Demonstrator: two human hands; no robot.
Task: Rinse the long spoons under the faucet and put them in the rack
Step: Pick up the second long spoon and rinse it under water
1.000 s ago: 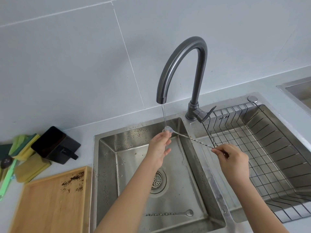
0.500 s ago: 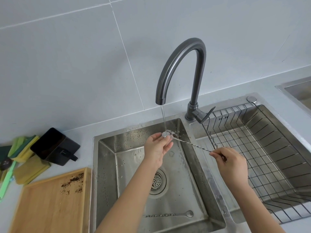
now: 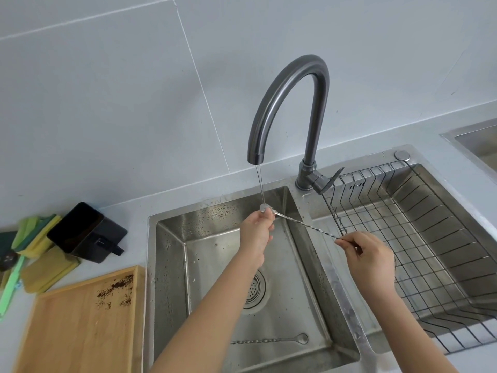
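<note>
Both forearms are reaching in from the near edge, over the left basin (image 3: 172, 265). The left hand (image 3: 256, 232) is lifting up under the faucet (image 3: 290, 103), fingertips pinching the bowl of the spoon (image 3: 306, 224) right where the thin stream (image 3: 260, 189) is landing. The right hand (image 3: 368, 261) is hovering over the divider between the basins, wrist bent, thumb and forefinger pinching the far end of the handle with the other fingers curling in behind.

The spoon is stretching between the two hands, slanting down from the bowl at the stream to the handle end on the right. It's slim bright metal, the shaft twisted like rope, the small round bowl glazed with running water.

A second spoon (image 3: 269, 340) is lying flat on the basin floor near the front wall, just this side of the drain (image 3: 255, 292), same twisted shaft, bowl pointing right.

The rack (image 3: 430, 251), dark wire, is sitting in the right basin, just beyond the right hand.

On the counter's left end, a black holder (image 3: 86, 232) is tipping against some sponges (image 3: 35, 232), and a wooden board (image 3: 78, 327) speckled with dark crumbs is sitting at the near left corner.
</note>
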